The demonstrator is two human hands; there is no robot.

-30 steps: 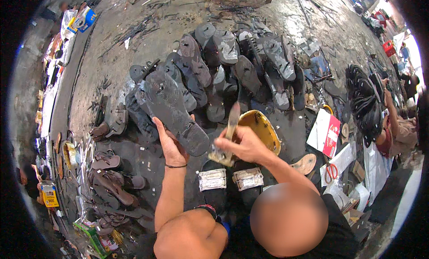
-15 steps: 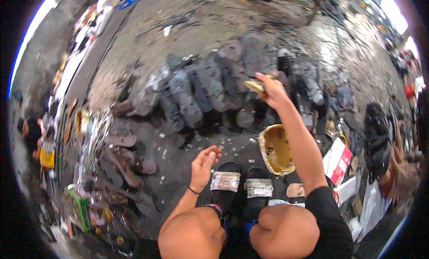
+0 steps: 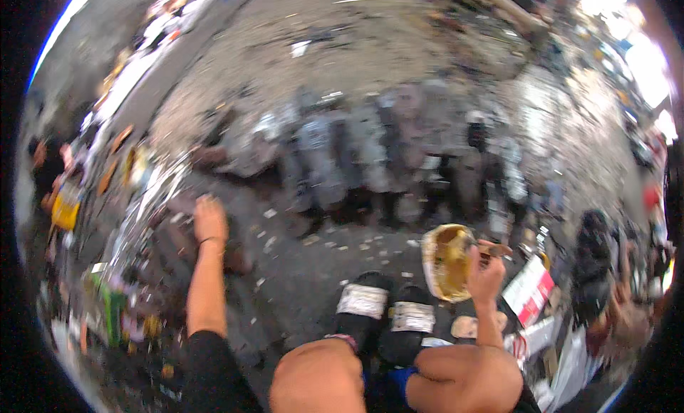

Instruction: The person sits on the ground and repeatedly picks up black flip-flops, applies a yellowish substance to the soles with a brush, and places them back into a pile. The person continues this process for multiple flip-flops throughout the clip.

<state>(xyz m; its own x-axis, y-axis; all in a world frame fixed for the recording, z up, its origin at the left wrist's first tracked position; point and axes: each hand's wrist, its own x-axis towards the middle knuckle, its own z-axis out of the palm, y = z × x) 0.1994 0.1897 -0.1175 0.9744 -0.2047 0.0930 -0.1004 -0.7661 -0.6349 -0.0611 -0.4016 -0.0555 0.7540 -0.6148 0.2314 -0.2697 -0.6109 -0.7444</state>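
Note:
My right hand [image 3: 486, 276] is closed around a small brush-like tool [image 3: 496, 250], whose exact kind is blurred. It is at the right rim of a round, pale tub [image 3: 427, 260], tilted and coated inside with thick yellow-brown paste. My left hand [image 3: 211, 220] stretches out over dark sandal soles [image 3: 174, 243] lying in a heap on the left; its fingers look extended, and motion blur hides whether they touch a sole. Ahead of both hands, a long row of dark grey soles [image 3: 320, 160] lies side by side, overlapping.
My feet in black sandals [image 3: 363, 299] stand just left of the tub. A red and white box [image 3: 529, 292] and a tan sole-shaped piece [image 3: 467, 326] lie to the right. A green box [image 3: 112, 310] and a yellow packet [image 3: 65, 210] are at far left. Pale scraps litter the dark mat.
My right hand has come back from the sole row to the tub, still holding the tool. My left hand has moved left, from near my feet to the heap of soles.

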